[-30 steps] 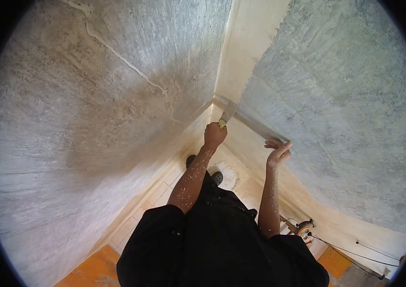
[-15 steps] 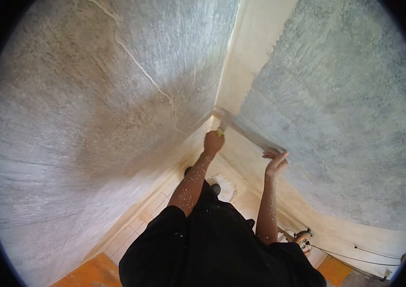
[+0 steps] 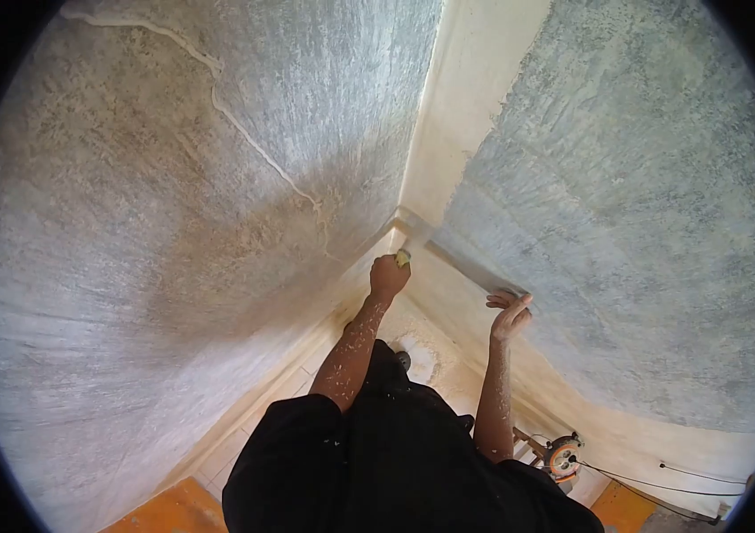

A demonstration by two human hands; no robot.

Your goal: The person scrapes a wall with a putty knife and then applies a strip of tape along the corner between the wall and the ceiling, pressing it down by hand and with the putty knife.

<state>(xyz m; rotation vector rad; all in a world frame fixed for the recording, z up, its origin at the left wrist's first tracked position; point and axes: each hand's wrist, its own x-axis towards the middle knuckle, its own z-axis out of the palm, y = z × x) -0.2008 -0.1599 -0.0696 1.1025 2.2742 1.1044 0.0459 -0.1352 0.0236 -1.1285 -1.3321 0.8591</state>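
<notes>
My left hand [image 3: 389,277] is closed round the yellowish handle of a putty knife [image 3: 416,236], whose blade lies against the wall near the corner. A long, narrow grey straightedge [image 3: 462,262] slants across the right wall [image 3: 626,204] from the corner down to my right hand [image 3: 511,314]. The fingers of my right hand are at its lower right end, thumb on one side and fingertips on the other. Pale specks cover both forearms. The wall is mottled grey above the straightedge and cream below it.
The left wall [image 3: 173,222] is grey and rough, with a raised pale line running down it. Below are a shoe [image 3: 404,359] and a pale patch [image 3: 422,355] on the floor. At lower right stand a round orange-and-white device [image 3: 563,457] and thin cables [image 3: 662,482]. Orange flooring [image 3: 173,508] shows at lower left.
My left hand and the putty knife have moved slightly down and left, away from the corner. My right hand stays at the straightedge's end, and the view has shifted a little.
</notes>
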